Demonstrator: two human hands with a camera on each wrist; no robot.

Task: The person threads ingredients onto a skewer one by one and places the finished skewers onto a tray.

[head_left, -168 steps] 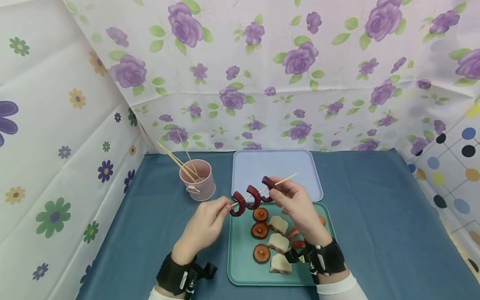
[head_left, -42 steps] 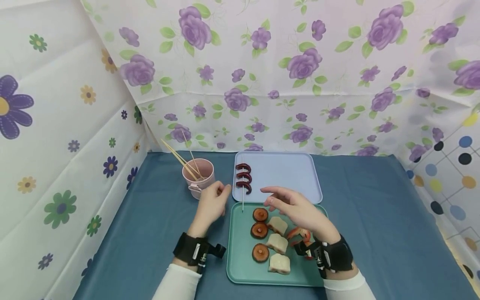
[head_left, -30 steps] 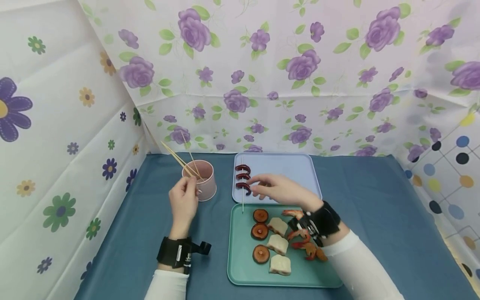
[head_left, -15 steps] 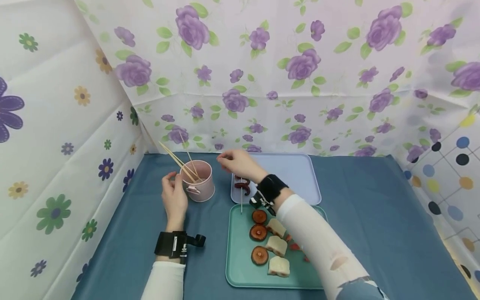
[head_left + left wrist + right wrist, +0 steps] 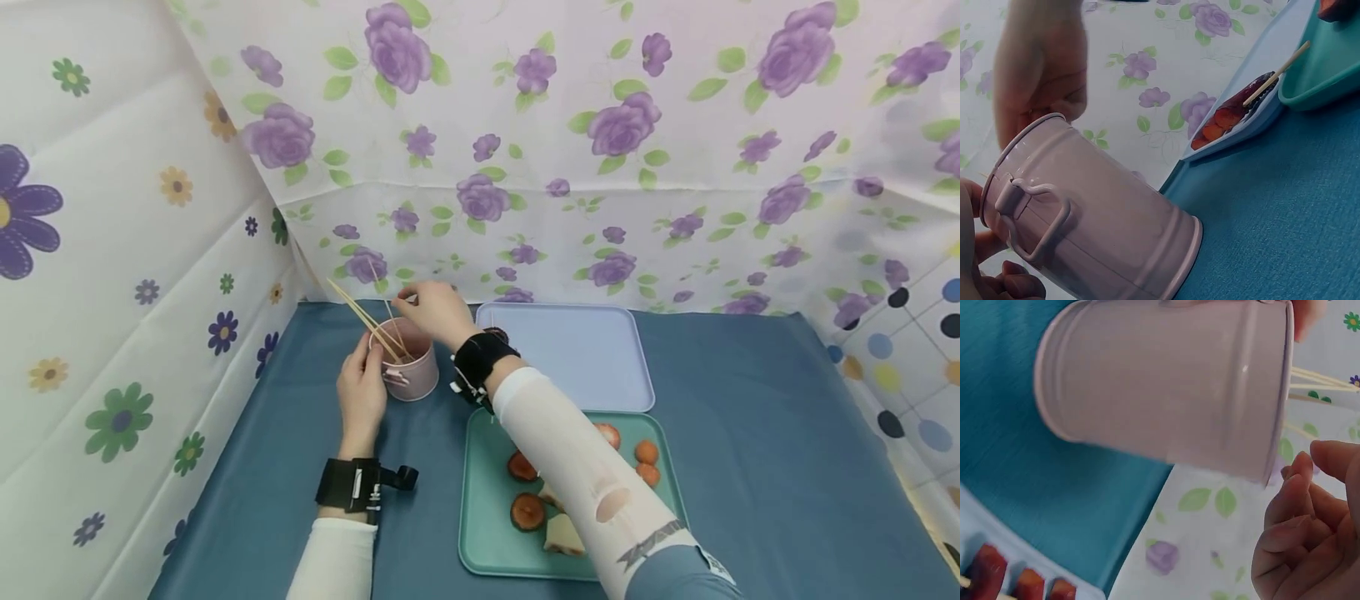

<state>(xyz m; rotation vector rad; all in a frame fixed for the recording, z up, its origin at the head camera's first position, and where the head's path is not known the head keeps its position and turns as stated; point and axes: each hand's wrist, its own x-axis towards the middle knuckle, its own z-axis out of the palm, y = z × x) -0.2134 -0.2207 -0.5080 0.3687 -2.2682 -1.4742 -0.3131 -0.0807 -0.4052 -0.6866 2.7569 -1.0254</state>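
Observation:
A pink metal cup (image 5: 411,375) with several bamboo skewers (image 5: 363,317) stands on the blue cloth. My left hand (image 5: 362,392) grips the cup's left side, fingers at its rim. My right hand (image 5: 431,310) reaches across and hovers over the cup's mouth. In the right wrist view its fingers (image 5: 1300,487) are loosely curled beside the skewers (image 5: 1316,378) with nothing between them. A skewer with dark red octopus pieces (image 5: 1235,112) lies on the lavender tray (image 5: 585,358). My right arm hides it in the head view.
A green tray (image 5: 480,533) near the front holds mushrooms (image 5: 527,510), tofu (image 5: 562,537) and shrimp (image 5: 641,454), partly covered by my right sleeve. Flowered walls close in at the left, back and right. Blue cloth (image 5: 750,433) lies bare to the right.
The loaded octopus skewer was laid on the lavender tray. My left hand moved to the pink cup and took hold of it. My right hand crossed left from the tray to above the cup.

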